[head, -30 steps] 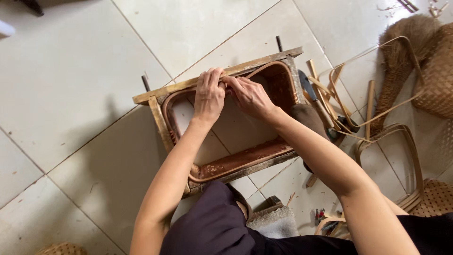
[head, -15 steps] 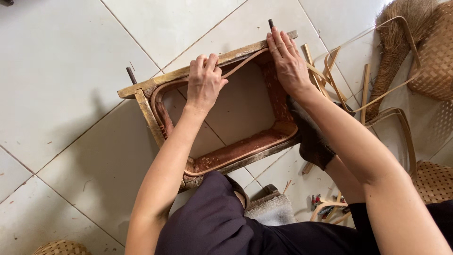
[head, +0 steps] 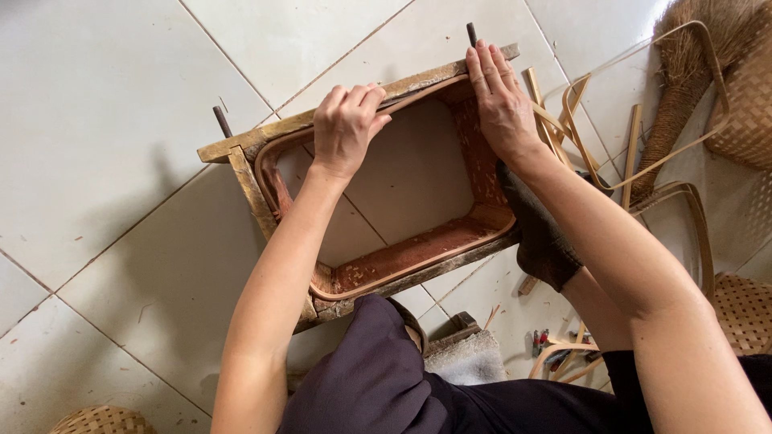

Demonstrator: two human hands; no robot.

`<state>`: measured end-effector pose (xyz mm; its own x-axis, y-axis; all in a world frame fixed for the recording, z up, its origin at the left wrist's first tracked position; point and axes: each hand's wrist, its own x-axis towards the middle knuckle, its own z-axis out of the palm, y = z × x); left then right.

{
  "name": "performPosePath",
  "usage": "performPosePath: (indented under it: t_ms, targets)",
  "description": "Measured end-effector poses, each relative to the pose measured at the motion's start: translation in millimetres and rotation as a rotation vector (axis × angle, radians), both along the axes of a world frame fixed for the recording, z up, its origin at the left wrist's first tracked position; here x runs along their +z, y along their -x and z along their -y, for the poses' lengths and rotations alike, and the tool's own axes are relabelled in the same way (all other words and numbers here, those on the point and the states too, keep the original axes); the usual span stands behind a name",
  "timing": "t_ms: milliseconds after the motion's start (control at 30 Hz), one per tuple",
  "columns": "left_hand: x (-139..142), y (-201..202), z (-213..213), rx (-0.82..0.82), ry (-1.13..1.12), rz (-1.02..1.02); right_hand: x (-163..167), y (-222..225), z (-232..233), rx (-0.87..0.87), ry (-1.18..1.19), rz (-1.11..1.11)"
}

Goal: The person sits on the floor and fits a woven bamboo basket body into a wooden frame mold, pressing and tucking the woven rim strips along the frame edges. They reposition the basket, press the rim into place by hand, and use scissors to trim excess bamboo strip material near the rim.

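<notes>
Both hands have parted since a second ago, when they met near the middle of the far rail: the right hand (head: pixel 500 104) has slid out to the far right corner of the wooden frame (head: pixel 241 173), and the left hand (head: pixel 346 124) has shifted a little leftward along the rail. The frame lies on the tiled floor (head: pixel 121 120), just in front of the person's knees, with a metal pin (head: pixel 222 120) sticking out at its far left corner. The left hand is curled shut over the far rail, clamping the bent cane strip (head: pixel 418 269) that lines the frame's inside. The right hand lies open and flat, fingers pressing the strip into the corner.

Doing this well, as I judge it, means keeping the left hand's clamp firm so the strip cannot spring back, while the right palm seats the bend snugly against the wood, working outward from the held point. Loose cane loops (head: pixel 643 173) and a woven basket (head: pixel 744 104) lie along the floor's right edge.
</notes>
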<state>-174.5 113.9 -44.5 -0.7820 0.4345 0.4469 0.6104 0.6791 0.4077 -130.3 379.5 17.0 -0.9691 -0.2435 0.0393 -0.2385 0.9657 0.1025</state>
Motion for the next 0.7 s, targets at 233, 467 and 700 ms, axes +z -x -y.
performPosePath:
  t_ms: [233,467,700]
  targets:
    - [10.3,7.1,-4.3,0.015,-0.046,0.103,-4.8,-3.6,-2.9,-0.010,-0.066,0.045]
    - [34.4,-108.7,77.3,-0.175,0.217,0.085,14.5,2.1,-25.0,0.047,-0.052,0.347]
    - [25.4,-253.7,157.0,-0.165,0.251,-0.027,77.2,-3.2,-27.9,0.047,-0.306,0.504]
